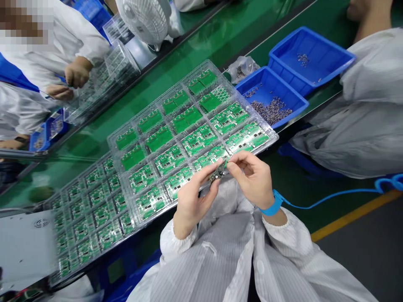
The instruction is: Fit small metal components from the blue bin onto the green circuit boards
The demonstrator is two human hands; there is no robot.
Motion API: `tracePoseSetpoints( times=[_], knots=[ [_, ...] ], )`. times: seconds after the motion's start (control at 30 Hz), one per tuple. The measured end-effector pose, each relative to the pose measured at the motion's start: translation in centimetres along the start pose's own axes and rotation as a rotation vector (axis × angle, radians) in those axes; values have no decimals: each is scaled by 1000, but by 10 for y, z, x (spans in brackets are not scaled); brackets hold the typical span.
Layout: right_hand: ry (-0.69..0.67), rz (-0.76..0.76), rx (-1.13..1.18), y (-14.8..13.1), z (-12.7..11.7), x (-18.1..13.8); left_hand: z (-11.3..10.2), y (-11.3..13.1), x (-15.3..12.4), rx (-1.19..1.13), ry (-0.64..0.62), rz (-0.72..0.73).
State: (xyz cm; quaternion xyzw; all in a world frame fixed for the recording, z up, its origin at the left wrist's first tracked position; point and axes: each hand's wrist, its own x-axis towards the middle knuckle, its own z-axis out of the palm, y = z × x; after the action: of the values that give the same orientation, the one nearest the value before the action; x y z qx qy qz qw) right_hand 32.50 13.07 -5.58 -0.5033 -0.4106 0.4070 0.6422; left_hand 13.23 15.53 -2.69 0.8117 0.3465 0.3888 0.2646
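Between my two hands is a small green circuit board (pixel 217 173), tilted and seen nearly edge-on, with dark and metallic parts on it. My left hand (pixel 195 201) pinches its left side between thumb and fingers. At the board's right end, my right hand (pixel 253 178) has thumb and forefinger closed on it; any small part in that pinch is hidden. A blue wrist strap (pixel 273 203) circles my right wrist. Just beyond my hands lies a clear plastic tray (pixel 206 65) of green boards, some showing parts and others a plainer green face.
Blue bins (pixel 241 87) with small metal parts stand right of the tray, beside a plastic bag (pixel 242 67). A second board tray (pixel 91 201) lies left, near a white box (pixel 27 247). A blue cord (pixel 330 195) trails right. Co-workers and a fan (pixel 145 21) are across the line.
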Motion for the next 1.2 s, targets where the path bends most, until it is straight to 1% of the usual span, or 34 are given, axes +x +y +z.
tracePoseSetpoints(
  times=[0.27,0.4,0.53,0.6,0.67,0.8,0.93,1.03,1.13,1.2],
  knots=[
    [3,36,-57,0,-1,2,-3,0,2,54,-57,21],
    [-11,52,-63,-2,-1,2,-3,3,4,99,-54,44],
    [-14,34,-48,0,1,2,-3,2,3,105,-53,44],
    [-10,16,-39,1,2,3,-3,0,1,96,-34,21],
    [-19,-14,-13,2,2,5,-1,-1,-3,85,11,-31],
    [-76,-58,95,1,-1,14,4,-5,-9,30,96,-138],
    [-89,-27,190,1,-6,21,4,-8,-9,-22,98,-135],
    [-81,-33,213,2,-8,22,4,-8,-6,-67,91,-132],
    [-75,16,218,-2,-9,20,5,-6,-2,-110,108,-129],
    [-112,50,214,-8,-11,20,7,-7,0,-124,125,-141]
  ],
)
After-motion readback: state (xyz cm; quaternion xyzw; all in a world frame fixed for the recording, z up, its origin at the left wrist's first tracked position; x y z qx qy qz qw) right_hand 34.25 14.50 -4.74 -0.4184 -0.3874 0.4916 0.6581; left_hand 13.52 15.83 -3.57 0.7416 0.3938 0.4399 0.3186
